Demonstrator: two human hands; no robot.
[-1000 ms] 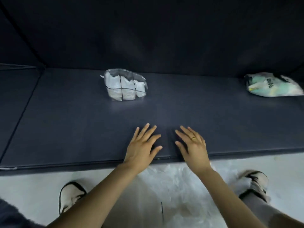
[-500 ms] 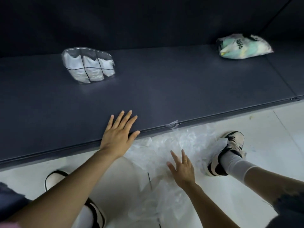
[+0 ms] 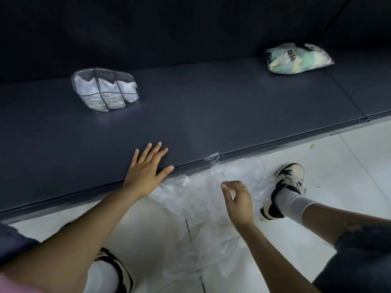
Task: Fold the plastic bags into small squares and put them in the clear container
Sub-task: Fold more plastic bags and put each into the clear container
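Your left hand (image 3: 148, 168) lies flat on the front edge of the dark grey padded platform (image 3: 211, 115), fingers straight and spread. Your right hand (image 3: 237, 199) hangs low over the crumpled clear plastic bags (image 3: 201, 195) heaped on the white tiled floor (image 3: 349, 166); its fingers are curled, but whether they pinch any film is hard to tell from this angle. The clear container with black divider lines (image 3: 105, 90) stands farther back on the platform, left of centre, with white folded bags inside its compartments. A pale green and white printed pouch (image 3: 296, 59) lies at the platform's far right. Your right black-and-white sneaker (image 3: 289, 176) rests on the edge of the plastic heap.
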